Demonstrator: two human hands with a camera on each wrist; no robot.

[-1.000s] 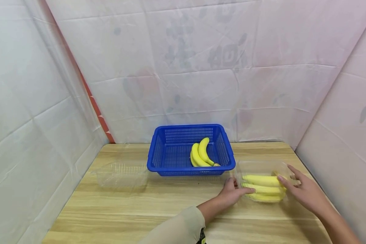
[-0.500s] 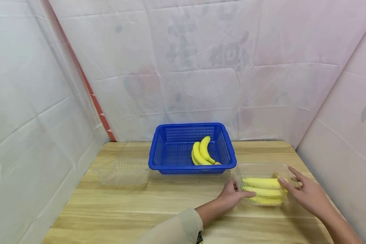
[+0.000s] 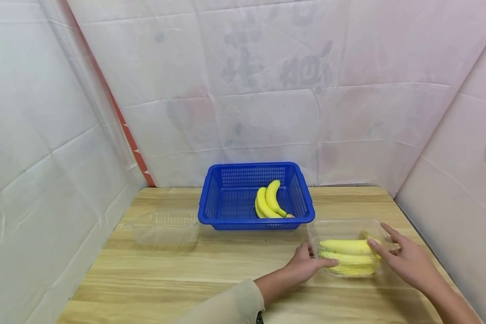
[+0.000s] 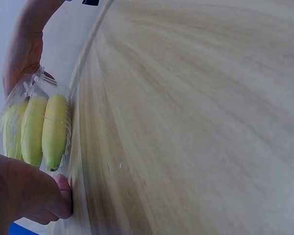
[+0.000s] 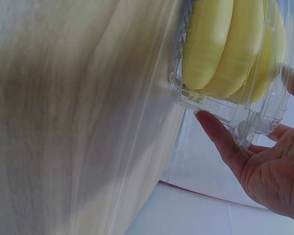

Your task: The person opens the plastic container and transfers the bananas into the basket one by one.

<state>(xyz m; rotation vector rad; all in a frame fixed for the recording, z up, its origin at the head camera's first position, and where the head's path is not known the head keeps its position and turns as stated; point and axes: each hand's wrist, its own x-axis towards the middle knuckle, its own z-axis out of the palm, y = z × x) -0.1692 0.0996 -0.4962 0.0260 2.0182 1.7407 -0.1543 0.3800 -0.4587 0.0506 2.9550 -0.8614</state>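
On the table's right side stands a clear plastic clamshell box (image 3: 340, 228) with several yellow bananas (image 3: 348, 259) lying sideways in it. My left hand (image 3: 301, 266) holds the box's left end, thumb over the near side and fingers round the far corner. At the opposite end, my right hand (image 3: 407, 258) grips the box, its thumb on the upper edge beside the bananas. The right wrist view shows the box (image 5: 235, 110) pinched at its end by that hand (image 5: 274, 169). In the left wrist view, curled fingers of the left hand (image 4: 24, 191) sit low, beside the bananas (image 4: 55, 129).
A blue mesh basket (image 3: 256, 221) with a bunch of bananas (image 3: 267, 204) in its right part stands at the back middle. Left of it lies another clear plastic box (image 3: 164, 229). White sheeting (image 3: 243, 112) walls in the wooden table (image 3: 210, 270) at the back and sides.
The box of bananas has shifted slightly toward me, with both hands moving along on its ends. The blue basket and the other clear box stay where they were.
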